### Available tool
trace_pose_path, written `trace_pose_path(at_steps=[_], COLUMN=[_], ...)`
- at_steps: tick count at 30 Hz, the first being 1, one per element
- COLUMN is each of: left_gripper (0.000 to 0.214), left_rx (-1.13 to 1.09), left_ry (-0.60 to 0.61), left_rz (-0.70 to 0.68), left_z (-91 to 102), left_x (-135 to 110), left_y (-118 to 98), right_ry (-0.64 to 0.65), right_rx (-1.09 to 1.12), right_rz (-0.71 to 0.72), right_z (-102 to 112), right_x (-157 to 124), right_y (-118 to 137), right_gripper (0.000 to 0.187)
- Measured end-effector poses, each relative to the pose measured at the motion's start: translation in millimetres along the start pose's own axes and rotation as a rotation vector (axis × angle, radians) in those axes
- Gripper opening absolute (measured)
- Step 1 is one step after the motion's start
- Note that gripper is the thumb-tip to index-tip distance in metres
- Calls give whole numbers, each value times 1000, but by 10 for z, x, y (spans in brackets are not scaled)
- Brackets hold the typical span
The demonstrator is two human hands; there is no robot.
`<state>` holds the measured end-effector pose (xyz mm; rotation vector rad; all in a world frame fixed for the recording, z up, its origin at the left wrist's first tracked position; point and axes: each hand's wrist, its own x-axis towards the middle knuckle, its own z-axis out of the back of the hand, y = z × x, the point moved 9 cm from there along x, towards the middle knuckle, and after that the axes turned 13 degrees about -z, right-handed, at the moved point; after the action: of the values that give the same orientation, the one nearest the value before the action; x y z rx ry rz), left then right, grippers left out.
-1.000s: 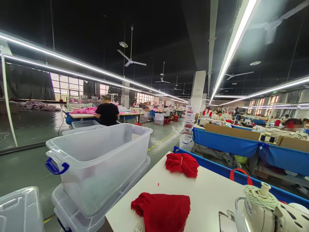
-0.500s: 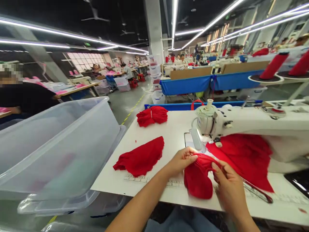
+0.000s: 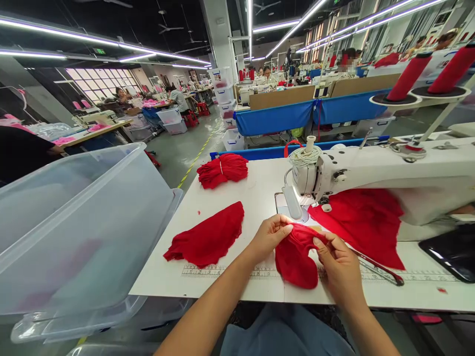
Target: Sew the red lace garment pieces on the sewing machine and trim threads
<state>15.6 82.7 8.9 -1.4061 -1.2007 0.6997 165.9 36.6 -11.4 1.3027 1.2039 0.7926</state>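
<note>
Between my hands hangs a piece of red fabric (image 3: 297, 264), its upper edge stretched just in front of the sewing machine (image 3: 311, 173). My left hand (image 3: 272, 235) pinches the fabric's left end, thumb against fingers. The right end is gripped by my right hand (image 3: 337, 259), also closed. Another red fabric piece (image 3: 365, 225) lies under the machine arm. Left of my hands, a loose red fabric piece (image 3: 210, 237) rests flat on the white table (image 3: 156, 282). Behind it sits a tied bundle of red fabric (image 3: 222, 170).
A large translucent plastic bin (image 3: 111, 212) stands against the table's left side. Tweezers (image 3: 386, 274) lie right of my right hand, near a black shiny object (image 3: 451, 249). Red thread cones (image 3: 410, 76) stand behind the machine. A co-worker's dark sleeve (image 3: 25, 148) shows at far left.
The whole view has shifted, so the table and machine appear further left and slightly higher. Both hands keep hold of the red fabric in nearly the same pose before the machine.
</note>
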Motion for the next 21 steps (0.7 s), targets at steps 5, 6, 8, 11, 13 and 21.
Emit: trace_pose_path(at_steps=[5, 6, 8, 11, 13, 21], left_gripper=[44, 44, 45, 50, 53, 54], left_rx=[54, 50, -12, -182, -220, -56], left_ry=[-20, -25, -47, -94, -108, -95], left_rz=[-1, 2, 31, 97, 128, 56], left_z=[33, 37, 43, 41, 44, 76], left_x=[11, 8, -9, -47, -68, -79], left_y=[9, 7, 21, 71, 101, 41], right_ry=[7, 15, 34, 65, 101, 218], right_rx=[-29, -33, -35, -6, 46, 72], right_rz=[0, -1, -15, -48, -81, -202], right_z=[-59, -73, -101, -150, -198, -320], right_x=[-28, -30, -29, -26, -26, 66], right_y=[85, 91, 66, -46, -141, -398], right_gripper=[33, 34, 36, 39, 39, 51])
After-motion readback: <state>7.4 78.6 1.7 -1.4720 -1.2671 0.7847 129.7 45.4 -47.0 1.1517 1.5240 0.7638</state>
